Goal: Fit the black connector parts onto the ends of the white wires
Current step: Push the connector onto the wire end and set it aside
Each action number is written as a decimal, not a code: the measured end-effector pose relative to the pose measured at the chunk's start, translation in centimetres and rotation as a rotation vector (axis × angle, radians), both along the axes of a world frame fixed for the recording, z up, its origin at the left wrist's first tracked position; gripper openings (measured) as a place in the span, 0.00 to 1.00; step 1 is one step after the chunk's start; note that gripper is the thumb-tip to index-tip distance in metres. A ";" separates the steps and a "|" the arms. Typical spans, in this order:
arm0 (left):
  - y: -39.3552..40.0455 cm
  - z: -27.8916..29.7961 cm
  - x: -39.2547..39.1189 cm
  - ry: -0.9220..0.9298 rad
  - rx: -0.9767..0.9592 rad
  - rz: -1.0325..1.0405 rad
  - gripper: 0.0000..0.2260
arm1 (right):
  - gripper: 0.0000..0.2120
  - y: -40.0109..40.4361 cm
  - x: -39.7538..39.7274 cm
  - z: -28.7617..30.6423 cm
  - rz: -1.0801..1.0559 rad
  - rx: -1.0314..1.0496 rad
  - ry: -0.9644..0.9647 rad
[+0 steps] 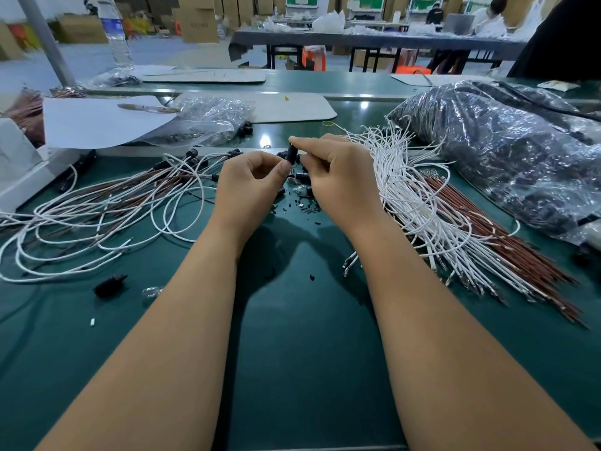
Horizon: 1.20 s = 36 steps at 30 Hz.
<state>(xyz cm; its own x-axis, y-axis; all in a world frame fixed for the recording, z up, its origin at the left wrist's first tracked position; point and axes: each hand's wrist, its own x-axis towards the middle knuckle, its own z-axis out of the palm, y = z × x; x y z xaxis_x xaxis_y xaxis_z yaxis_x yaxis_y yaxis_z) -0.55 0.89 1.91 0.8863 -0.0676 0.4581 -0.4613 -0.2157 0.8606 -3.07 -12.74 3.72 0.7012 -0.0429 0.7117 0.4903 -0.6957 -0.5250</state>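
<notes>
Your right hand [338, 177] pinches a black connector part [292, 153] between thumb and forefinger, upright, above the green table [302, 353] at mid-scene. Your left hand [248, 182] is curled, thumb tip touching the connector's lower end; whether it holds a wire, can't tell. More black parts [302, 177] lie just under the hands. Loose white wires [416, 196] bundled right, finished white wires [97, 222] spread left. Bagged parts [507, 151] far right.
</notes>
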 end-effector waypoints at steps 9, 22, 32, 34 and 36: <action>-0.4 0.6 -0.2 0.122 -0.216 -0.101 0.04 | 0.13 0.8 0.1 -0.4 0.089 0.330 0.162; -0.8 0.4 -0.1 0.137 -0.092 -0.038 0.04 | 0.08 -0.2 0.0 -0.5 0.130 0.676 0.252; -0.3 0.1 0.7 0.142 0.023 -0.063 0.07 | 0.03 -0.8 0.3 -0.4 0.257 0.964 0.390; -0.2 0.0 0.6 0.072 0.097 -0.047 0.06 | 0.05 -0.9 0.3 -0.2 0.316 1.016 0.417; -0.1 -0.1 0.5 0.033 0.172 -0.036 0.04 | 0.07 -1.0 0.2 -0.1 0.330 1.025 0.431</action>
<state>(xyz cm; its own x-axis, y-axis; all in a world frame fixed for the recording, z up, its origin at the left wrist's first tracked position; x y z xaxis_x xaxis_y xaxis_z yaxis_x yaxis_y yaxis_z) -0.06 0.80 1.86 0.8963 -0.1747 0.4076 -0.4434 -0.3446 0.8274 -2.91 -13.72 3.62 0.9617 -0.2305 0.1484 0.2118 0.2812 -0.9360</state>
